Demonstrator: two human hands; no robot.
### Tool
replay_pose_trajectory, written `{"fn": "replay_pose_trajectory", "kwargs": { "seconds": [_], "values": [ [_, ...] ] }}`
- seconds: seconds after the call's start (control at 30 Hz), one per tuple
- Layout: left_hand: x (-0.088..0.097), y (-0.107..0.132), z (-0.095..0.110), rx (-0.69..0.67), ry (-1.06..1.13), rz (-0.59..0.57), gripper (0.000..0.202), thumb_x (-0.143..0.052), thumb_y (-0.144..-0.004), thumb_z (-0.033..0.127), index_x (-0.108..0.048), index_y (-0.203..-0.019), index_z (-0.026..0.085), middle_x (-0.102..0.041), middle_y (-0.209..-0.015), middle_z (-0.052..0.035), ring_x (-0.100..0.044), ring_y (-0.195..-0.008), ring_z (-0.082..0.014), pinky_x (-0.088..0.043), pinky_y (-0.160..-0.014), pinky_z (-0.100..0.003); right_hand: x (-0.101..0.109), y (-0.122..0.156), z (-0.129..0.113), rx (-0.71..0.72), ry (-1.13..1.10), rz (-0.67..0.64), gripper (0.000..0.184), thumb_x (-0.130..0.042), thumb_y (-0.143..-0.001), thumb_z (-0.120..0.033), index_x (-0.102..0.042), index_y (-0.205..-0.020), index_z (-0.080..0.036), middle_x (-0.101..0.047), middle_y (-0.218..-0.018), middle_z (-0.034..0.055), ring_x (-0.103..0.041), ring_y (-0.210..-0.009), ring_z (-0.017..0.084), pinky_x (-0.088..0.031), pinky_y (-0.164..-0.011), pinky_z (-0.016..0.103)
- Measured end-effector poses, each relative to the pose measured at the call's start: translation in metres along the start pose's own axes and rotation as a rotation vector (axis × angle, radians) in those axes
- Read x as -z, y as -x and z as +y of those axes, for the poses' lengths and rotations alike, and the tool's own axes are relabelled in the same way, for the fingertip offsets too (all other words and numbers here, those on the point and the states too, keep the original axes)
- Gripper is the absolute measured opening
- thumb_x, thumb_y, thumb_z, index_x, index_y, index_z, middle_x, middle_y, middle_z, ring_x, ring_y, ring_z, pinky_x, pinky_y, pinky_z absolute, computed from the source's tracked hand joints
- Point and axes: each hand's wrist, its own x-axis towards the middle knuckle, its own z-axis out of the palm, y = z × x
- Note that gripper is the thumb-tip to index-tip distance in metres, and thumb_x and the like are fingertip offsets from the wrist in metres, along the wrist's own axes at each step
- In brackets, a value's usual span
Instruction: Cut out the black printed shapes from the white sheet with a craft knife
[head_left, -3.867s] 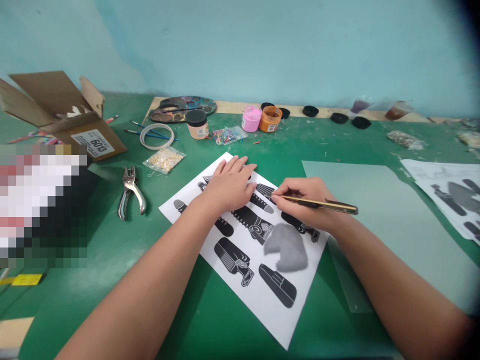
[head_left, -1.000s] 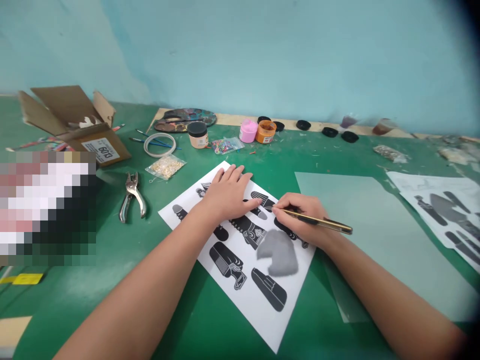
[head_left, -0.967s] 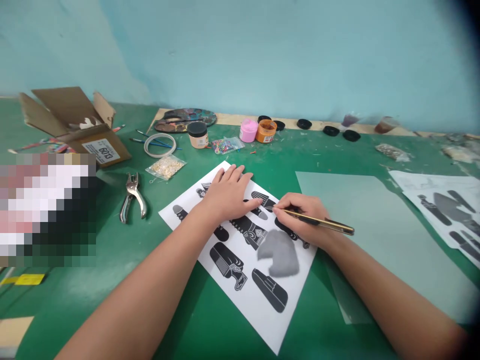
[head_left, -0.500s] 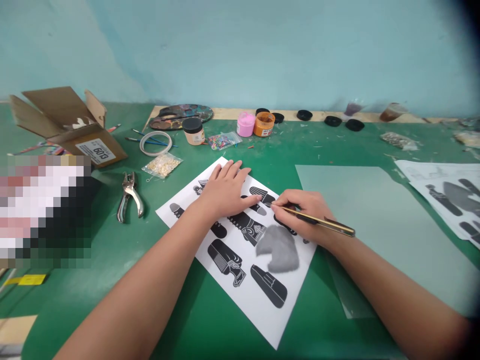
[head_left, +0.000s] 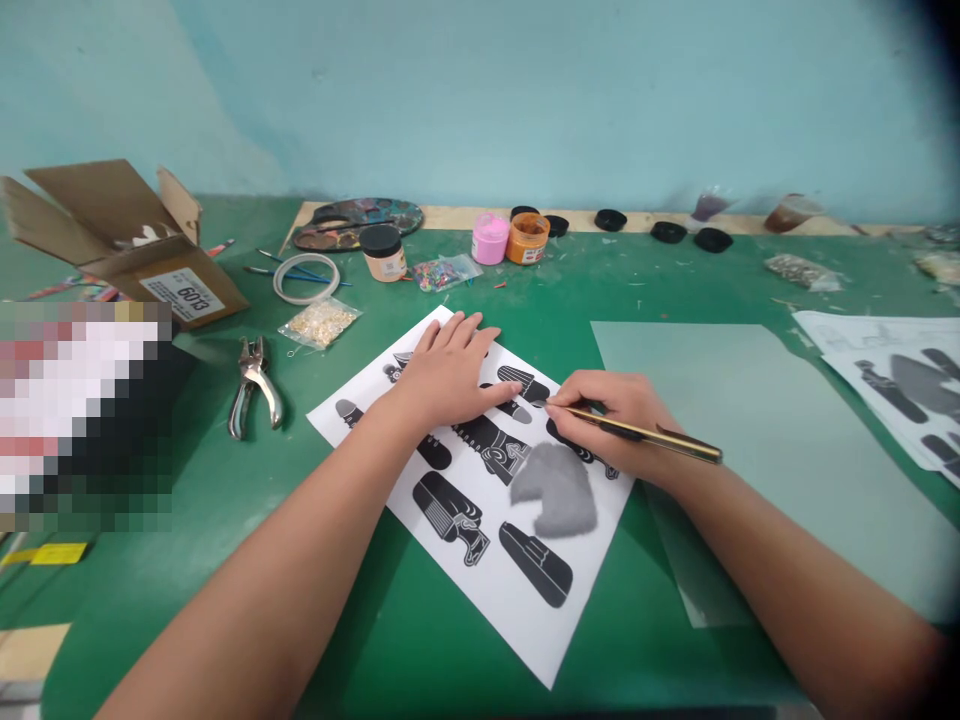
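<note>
The right hand (head_left: 611, 415) has its grip closed around a gold-and-black pen (head_left: 664, 438), tip at a printed shape (head_left: 519, 381) on the white sheet (head_left: 491, 500). The left hand (head_left: 446, 377) lies flat there — grip spread wide. The sheet rests on the green bench (head_left: 217, 500), metal pliers (head_left: 256, 385) to its left, translucent film (head_left: 757, 430) to its right — paint jars (head_left: 490, 240) behind.

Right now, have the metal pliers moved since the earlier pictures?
No. Against the cardboard box, the metal pliers keep the same place, in front, to its right.
</note>
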Motion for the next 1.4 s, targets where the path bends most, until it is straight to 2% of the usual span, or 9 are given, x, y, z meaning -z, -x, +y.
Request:
{"fn": "replay_pose_trajectory", "kwargs": {
  "seconds": [0.17, 0.3, 0.4, 1.13, 1.4],
  "values": [
    [0.0018, 0.0003, 0.0007, 0.005, 0.01, -0.012, 0.087, -0.038, -0.087, 0.075, -0.032, -0.153, 0.019, -0.018, -0.165, -0.0096, -0.009, -0.153, -0.0289, -0.007, -0.124, -0.051, 0.0004, 0.0013, 0.0006, -0.025, -0.029, -0.011, 0.011, -0.062, -0.086, -0.024, -0.064, -0.076, -0.021, -0.066, -0.071, -0.0016, -0.057, -0.063, 0.012, -0.039, -0.059, 0.026],
    [0.0013, 0.0004, 0.0005, 0.003, 0.005, -0.016, 0.088, -0.038, -0.087, 0.075, -0.031, -0.154, 0.018, -0.017, -0.165, -0.0096, -0.008, -0.153, -0.0291, -0.007, -0.124, -0.051, -0.0016, 0.0026, 0.002, -0.162, -0.101, 0.039, 0.01, -0.064, -0.085, -0.026, -0.065, -0.076, -0.021, -0.066, -0.068, -0.0022, -0.056, -0.059, 0.012, -0.039, -0.055, 0.025],
    [0.0005, 0.0002, 0.0001, 0.0, 0.001, -0.01, 0.088, -0.037, -0.087, 0.075, -0.031, -0.154, 0.018, -0.017, -0.165, -0.0095, -0.008, -0.153, -0.0294, -0.008, -0.124, -0.051, -0.0034, 0.0025, 0.0027, -0.199, -0.133, 0.056, 0.009, -0.064, -0.084, -0.026, -0.066, -0.076, -0.022, -0.066, -0.067, -0.0022, -0.055, -0.057, 0.012, -0.038, -0.053, 0.025],
    [0.0006, 0.0003, 0.0007, 0.001, 0.017, -0.005, 0.086, -0.038, -0.087, 0.075, -0.032, -0.153, 0.019, -0.018, -0.165, -0.0097, -0.009, -0.153, -0.0293, -0.007, -0.124, -0.051, -0.0003, 0.0, 0.0008, -0.053, -0.04, 0.002, 0.01, -0.061, -0.085, -0.023, -0.068, -0.078, -0.021, -0.068, -0.073, 0.0005, -0.059, -0.064, 0.014, -0.039, -0.059, 0.026],
    [0.0005, 0.0002, 0.0, 0.001, 0.013, -0.004, 0.087, -0.037, -0.087, 0.076, -0.032, -0.153, 0.02, -0.018, -0.165, -0.009, -0.009, -0.153, -0.0296, -0.008, -0.124, -0.05, 0.0035, -0.0002, -0.0025, -0.063, -0.049, -0.017, 0.012, -0.06, -0.085, -0.023, -0.067, -0.075, -0.021, -0.069, -0.073, 0.0006, -0.059, -0.064, 0.014, -0.04, -0.059, 0.026]
  ]
}}
